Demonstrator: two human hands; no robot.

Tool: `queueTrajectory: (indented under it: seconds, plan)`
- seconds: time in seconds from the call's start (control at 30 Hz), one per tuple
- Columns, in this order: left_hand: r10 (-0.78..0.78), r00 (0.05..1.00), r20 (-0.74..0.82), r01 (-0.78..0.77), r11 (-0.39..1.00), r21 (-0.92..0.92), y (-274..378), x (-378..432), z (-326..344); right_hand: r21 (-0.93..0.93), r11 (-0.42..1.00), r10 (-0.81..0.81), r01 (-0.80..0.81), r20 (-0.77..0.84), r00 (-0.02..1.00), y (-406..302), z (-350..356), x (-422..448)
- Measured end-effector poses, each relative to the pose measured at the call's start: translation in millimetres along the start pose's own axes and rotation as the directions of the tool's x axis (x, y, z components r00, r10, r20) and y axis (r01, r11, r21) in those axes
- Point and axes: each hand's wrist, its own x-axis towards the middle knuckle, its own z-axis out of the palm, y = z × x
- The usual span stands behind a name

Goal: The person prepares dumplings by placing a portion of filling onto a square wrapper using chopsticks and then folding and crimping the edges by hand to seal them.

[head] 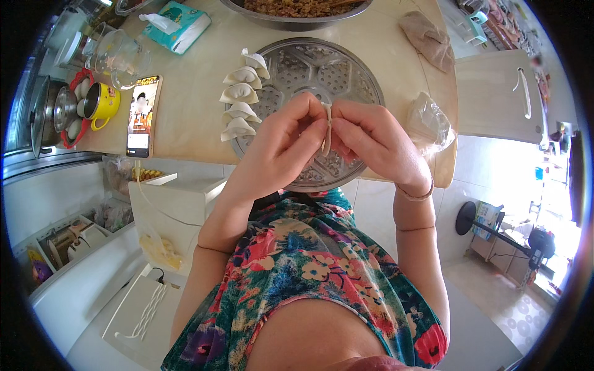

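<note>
Both my left hand (297, 143) and my right hand (371, 137) pinch the edges of one folded dumpling (327, 132), seen nearly edge-on between my fingertips. They hold it above a round perforated metal steamer tray (341, 178). Several folded dumplings (242, 94) stand in a column along the tray's left side, partly over its rim. Beyond the tray is a metal bowl (297, 22) of minced filling (297, 7), cut off by the top of the picture. My fingers hide part of the held dumpling and the middle of the tray.
On the left of the table lie a smartphone (144, 116) with a cable, a tissue pack (178, 25), a glass pitcher (123, 60) and a yellow mug (103, 99). A clear plastic bag of wrappers (429, 125) and a brown cloth (427, 39) are at the right.
</note>
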Motion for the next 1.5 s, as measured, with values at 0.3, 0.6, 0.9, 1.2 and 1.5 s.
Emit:
queueTrajectory:
  seconds: [0.3,0.6,0.9,1.2,1.5]
  plan:
    - [-0.025,0.999,-0.034,0.028,0.997,0.073,-2.0,-0.9,0.2,-0.134,0.988,-0.084,0.079,-0.027,0.996,-3.3,2.8,0.1]
    - [-0.045,0.999,-0.01,0.045,0.999,0.03,-1.0,0.2,1.0,-0.19,0.981,-0.056,0.049,-0.028,0.998,-6.3,2.7,0.9]
    - [-0.051,0.998,-0.043,0.045,0.989,-0.138,-7.8,3.4,-1.1,-0.11,0.993,-0.046,0.031,-0.135,0.99,-1.8,6.3,1.1]
    - [-0.014,0.996,-0.083,0.009,0.998,-0.068,-6.4,2.8,-0.6,-0.248,0.951,-0.225,0.186,-0.136,0.965,-1.3,8.5,3.3]
    - [0.025,0.997,-0.068,-0.026,1.0,-0.004,-7.2,2.4,-0.6,-0.071,0.99,-0.135,0.122,-0.227,0.964,11.6,14.1,5.4]
